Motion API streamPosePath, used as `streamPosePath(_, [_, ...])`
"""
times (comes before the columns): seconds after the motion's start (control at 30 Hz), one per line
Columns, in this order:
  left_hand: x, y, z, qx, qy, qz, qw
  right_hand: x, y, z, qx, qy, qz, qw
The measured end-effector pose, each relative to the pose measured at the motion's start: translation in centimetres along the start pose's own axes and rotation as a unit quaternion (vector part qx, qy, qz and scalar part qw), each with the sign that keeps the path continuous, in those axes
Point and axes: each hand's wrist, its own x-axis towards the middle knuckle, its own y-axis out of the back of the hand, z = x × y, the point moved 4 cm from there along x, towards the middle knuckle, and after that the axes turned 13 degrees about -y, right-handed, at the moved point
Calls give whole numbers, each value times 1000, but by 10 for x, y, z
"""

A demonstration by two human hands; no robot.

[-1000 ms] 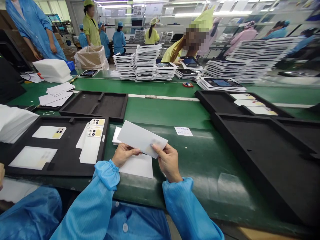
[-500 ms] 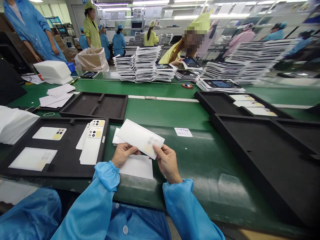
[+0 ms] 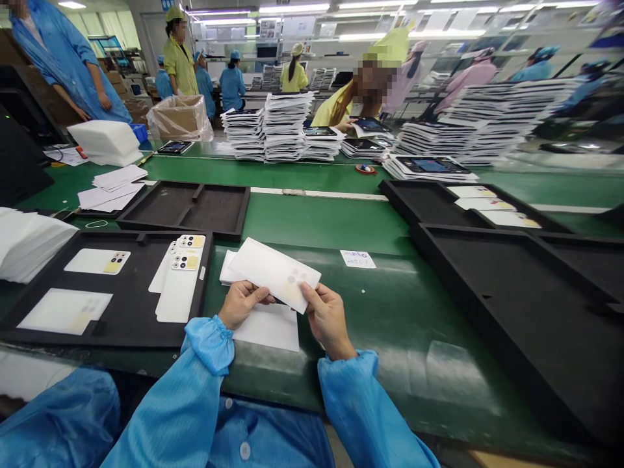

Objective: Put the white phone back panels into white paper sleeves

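Between my two hands is a white translucent sleeve (image 3: 273, 273) with a phone back cover inside; its camera circles and a yellowish patch show faintly through. My left hand (image 3: 242, 304) pinches the sleeve's near left edge, fingers partly hidden beneath. My right hand (image 3: 329, 318) grips its right end, thumb on top. Under and behind them, white sleeves (image 3: 270, 328) lie on the green table. To the left, a black tray (image 3: 134, 305) bears several white phone back covers (image 3: 174, 292) with camera rings and yellow patches, plus one sleeved cover (image 3: 65, 311).
Other black trays stand at the back left (image 3: 219, 205) and right (image 3: 487, 305). A stack of white sleeves (image 3: 29, 244) sits at far left. A handwritten label (image 3: 357, 259) lies right of my hands. Beyond are tall paper-layered stacks (image 3: 287, 127) and co-workers.
The far edge of the held sleeve has dipped slightly. Both hands keep their hold in nearly the same place, and the trays are unchanged.
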Motion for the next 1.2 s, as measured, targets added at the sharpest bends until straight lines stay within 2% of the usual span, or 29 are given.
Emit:
streamPosePath(0.13, [0,-2,-1,-15,3,-20,1000,1,1,0,-2,1,14,1000])
streamPosePath(0.57, [1,-2,2,-74,26,11,997,0,-2,1,39,-8,-20,999])
streamPosePath(0.9, [2,0,-1,-61,12,10,998,1,0,3,-5,24,-40,999])
streamPosePath(1.2, [2,0,2,-58,18,37,997,2,1,4,-32,44,-59,997])
